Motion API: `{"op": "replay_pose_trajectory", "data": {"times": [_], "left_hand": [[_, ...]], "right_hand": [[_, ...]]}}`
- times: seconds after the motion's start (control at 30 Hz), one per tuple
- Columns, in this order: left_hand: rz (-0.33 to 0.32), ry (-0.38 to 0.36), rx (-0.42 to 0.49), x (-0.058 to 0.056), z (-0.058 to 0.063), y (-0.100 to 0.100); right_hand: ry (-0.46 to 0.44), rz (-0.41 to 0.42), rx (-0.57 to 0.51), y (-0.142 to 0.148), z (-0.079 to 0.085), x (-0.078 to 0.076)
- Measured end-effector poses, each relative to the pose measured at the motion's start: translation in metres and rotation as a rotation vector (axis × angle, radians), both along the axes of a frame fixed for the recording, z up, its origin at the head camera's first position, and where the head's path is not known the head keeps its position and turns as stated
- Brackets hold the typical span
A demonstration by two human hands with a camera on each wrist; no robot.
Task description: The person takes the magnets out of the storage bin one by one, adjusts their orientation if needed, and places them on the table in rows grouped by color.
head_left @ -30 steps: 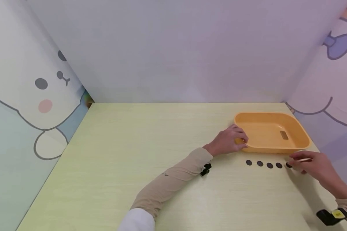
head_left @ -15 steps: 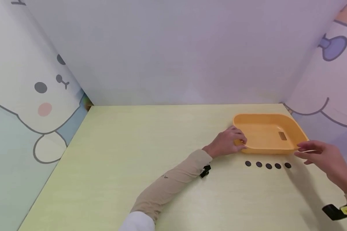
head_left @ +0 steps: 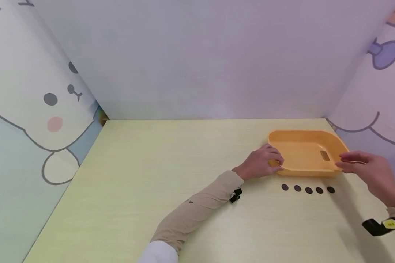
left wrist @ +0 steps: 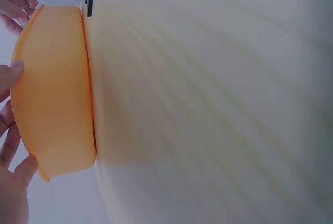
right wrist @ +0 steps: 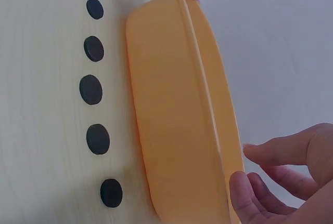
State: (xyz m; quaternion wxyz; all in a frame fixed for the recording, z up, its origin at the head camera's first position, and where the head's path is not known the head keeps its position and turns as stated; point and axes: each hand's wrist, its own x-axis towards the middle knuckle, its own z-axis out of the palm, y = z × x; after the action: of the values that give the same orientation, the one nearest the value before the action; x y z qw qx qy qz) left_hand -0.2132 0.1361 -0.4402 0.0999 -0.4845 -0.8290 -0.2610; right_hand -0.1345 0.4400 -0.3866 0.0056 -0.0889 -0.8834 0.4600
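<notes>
An orange plastic tray point(head_left: 303, 171) stands on the table at the right. My left hand point(head_left: 260, 160) grips its near-left corner, with thumb and fingers point(left wrist: 10, 146) along the rim. Over the tray's near-right corner is my right hand point(head_left: 370, 170); its thumb and fingertips point(right wrist: 240, 187) are slightly apart, close to the rim, with nothing seen held between them. A row of several small black discs point(right wrist: 91, 89) lies flat in front of the tray. On the tray's floor there is one small brown rectangle point(head_left: 324, 156).
The pale wooden table point(head_left: 151, 164) extends to the left and front. A plain wall point(head_left: 197, 62) rises behind it. Side panels with cartoon drawings point(head_left: 59, 109) flank it, the right one close to the tray and right hand.
My right hand has left the rightmost disc and moved up and slightly right to the tray's near-right corner. The left hand keeps its grip on the tray.
</notes>
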Motion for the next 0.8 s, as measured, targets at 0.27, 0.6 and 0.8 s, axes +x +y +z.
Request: {"op": "replay_pose_trajectory", "data": {"times": [0.27,0.6,0.8], "left_hand": [[0.002,-0.006,-0.002,0.000,-0.001,0.001],[-0.010,-0.008,0.005,0.001,-0.002,0.001],[-0.003,0.001,-0.017,-0.001,-0.002,0.000]], "right_hand": [[-0.037,-0.025,0.063,-0.004,-0.003,-0.018],[-0.023,0.008,0.002,-0.003,-0.010,-0.031],[-0.076,0.040,0.092,-0.002,-0.014,-0.044]]}}
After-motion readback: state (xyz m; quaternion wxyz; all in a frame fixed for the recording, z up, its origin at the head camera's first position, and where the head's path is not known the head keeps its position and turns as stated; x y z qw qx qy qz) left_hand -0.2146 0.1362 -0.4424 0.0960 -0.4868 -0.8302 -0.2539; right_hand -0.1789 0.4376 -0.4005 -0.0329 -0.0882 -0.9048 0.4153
